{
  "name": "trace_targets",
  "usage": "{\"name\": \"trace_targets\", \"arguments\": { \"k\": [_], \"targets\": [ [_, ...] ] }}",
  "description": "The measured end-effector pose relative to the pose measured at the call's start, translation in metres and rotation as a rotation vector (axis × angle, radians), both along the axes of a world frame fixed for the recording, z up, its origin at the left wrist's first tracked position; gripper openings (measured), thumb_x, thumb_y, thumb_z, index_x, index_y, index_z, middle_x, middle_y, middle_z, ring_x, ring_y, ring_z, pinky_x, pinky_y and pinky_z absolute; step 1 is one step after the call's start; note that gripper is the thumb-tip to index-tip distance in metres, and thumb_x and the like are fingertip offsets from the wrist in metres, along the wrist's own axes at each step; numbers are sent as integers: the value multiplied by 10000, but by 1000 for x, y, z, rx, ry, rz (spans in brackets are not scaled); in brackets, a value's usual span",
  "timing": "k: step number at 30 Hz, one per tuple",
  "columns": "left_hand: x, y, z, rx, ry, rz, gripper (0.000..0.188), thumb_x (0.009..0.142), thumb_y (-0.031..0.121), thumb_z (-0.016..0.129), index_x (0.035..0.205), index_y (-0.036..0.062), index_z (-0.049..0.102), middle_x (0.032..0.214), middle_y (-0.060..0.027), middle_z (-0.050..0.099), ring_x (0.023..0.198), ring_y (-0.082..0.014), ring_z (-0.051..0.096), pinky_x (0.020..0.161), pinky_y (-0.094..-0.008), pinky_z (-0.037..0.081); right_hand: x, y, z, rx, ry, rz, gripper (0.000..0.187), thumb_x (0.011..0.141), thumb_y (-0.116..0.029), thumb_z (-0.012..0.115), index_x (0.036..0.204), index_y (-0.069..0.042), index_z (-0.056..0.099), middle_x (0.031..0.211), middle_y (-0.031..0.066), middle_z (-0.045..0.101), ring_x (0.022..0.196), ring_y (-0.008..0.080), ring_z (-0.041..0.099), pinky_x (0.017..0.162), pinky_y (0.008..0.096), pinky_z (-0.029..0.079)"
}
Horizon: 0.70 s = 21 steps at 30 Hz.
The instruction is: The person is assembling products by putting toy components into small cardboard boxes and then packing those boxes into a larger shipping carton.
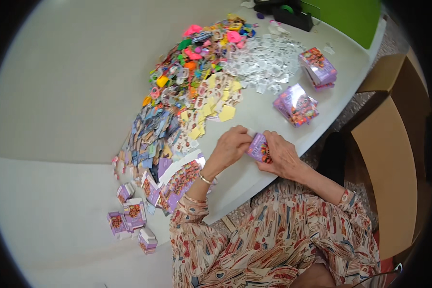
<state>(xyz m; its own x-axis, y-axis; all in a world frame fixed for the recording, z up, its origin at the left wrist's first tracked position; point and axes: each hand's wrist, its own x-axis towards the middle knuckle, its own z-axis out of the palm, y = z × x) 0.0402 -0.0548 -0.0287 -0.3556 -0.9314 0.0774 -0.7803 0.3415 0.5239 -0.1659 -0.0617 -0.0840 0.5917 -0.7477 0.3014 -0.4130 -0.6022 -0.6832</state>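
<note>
1. Toward 3 o'clock, just off centre: pale lettering on the small purple carton [258,149], too small to read with certainty.
2. At 2 o'clock: title lettering on the nearer purple carton stack [300,108] and the farther purple carton stack [320,72].
3. At 1 o'clock: dark printing on the white sachets [266,60], illegible.
4. At 8 o'clock: illegible print on the assembled purple boxes [135,213].

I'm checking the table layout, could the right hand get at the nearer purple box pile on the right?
Probably yes: the nearer purple box pile sits beyond the right hand, with bare tabletop between them, though that hand holds a small purple box.
</note>
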Motion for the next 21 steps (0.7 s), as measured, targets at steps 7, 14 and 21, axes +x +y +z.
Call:
{"name": "trace_targets", "arguments": {
  "k": [7,14,21],
  "targets": [
    [12,-3,-5,323,549,218,161,909,115,615,1005,-3,668,961,-12,658,856,-104,601,753,-247,481,3,-2,3,56,-27,15,745,688,-254,759,1250,26,360,1016,190,510,938,373,564,764,429,492],
    [164,-24,-18,-439,-311,645,166,851,150,616,955,36,678,856,-118,641,835,-282,596,747,-387,468,8,-7,-7,32,-149,-27,744,688,-247,780,1249,10,365,1020,186,514,908,360,572,776,422,490],
    [215,-15,-33,-454,-811,642,160,736,130,676,869,41,680,933,-130,571,932,-328,520,766,-442,427,10,-7,-9,5,-176,-30,753,670,-235,795,1243,6,371,995,183,511,885,356,571,778,415,483]
  ]
}}
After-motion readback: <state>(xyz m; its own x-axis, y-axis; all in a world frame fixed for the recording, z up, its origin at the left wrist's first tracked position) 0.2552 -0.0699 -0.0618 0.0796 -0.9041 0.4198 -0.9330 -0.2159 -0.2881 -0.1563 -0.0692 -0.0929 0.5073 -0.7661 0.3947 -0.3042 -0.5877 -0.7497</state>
